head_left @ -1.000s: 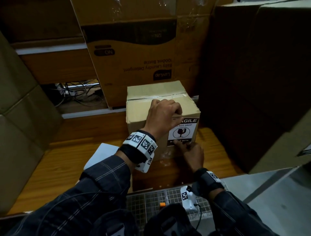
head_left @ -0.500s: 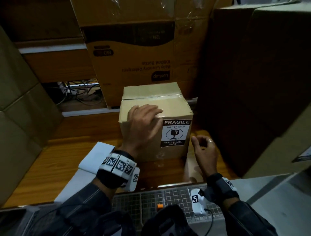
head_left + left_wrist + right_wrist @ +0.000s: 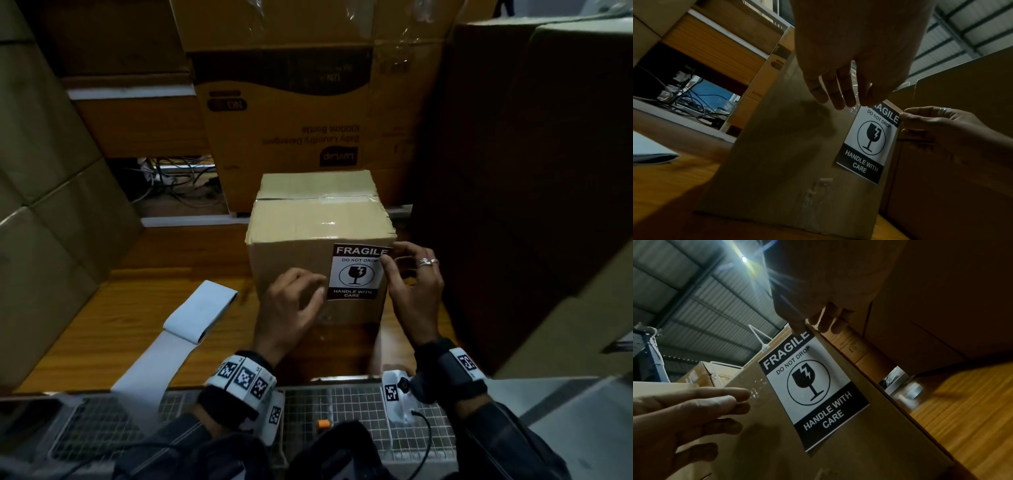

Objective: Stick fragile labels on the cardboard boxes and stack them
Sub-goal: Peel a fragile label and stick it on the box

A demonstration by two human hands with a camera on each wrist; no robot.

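A small taped cardboard box (image 3: 318, 226) stands on the wooden table (image 3: 113, 325). A black and white fragile label (image 3: 356, 272) is stuck on the right part of its front face, reaching the box's right edge (image 3: 807, 386). My right hand (image 3: 390, 253) is at the label's top right corner: the thumb (image 3: 797, 324) lies on the label and the fingers curl round the box's edge, pinching there. My left hand (image 3: 315, 287) hovers at the front face just left of the label, fingers relaxed and holding nothing (image 3: 838, 97).
A white strip of label backing (image 3: 202, 308) lies folded on the table to the left. Large cartons (image 3: 291, 113) wall in the back, left and right (image 3: 531, 171). Cables (image 3: 174, 181) sit in a gap behind. A wire mesh (image 3: 342, 404) borders the near edge.
My left hand came off the box's top and dropped to the front face. My right hand left the label's lower edge, drew back, then rose to its top right corner.
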